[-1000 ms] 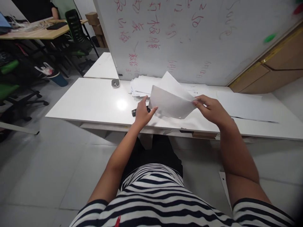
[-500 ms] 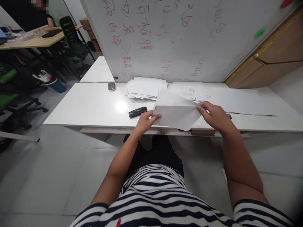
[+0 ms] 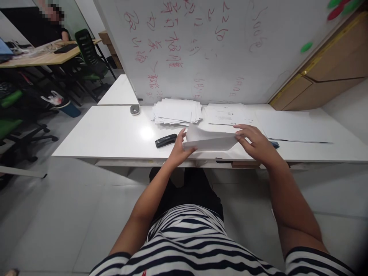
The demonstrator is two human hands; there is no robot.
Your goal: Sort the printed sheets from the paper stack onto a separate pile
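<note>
White paper is held between my hands just above the near part of the white table; I cannot tell how many sheets it is. My left hand grips its left end, thumb in front. At the right end, my right hand pinches the edge between thumb and fingers. The paper bows, its back part curving upward. A black stapler lies just left of my left hand. Behind the paper sits an uneven stack of white paper, with printed sheets to its right.
More white sheets lie on the table's right side, with a small dark blue object near my right hand. A small grey-and-white device is at the back left. The whiteboard stands behind; cardboard boxes are at right. A person is far left.
The paper has gone from a broad, slanted sheet facing me to a lower, bowed shape seen nearly edge-on. Both hands keep their grip at its ends. The view has tilted up slightly.
</note>
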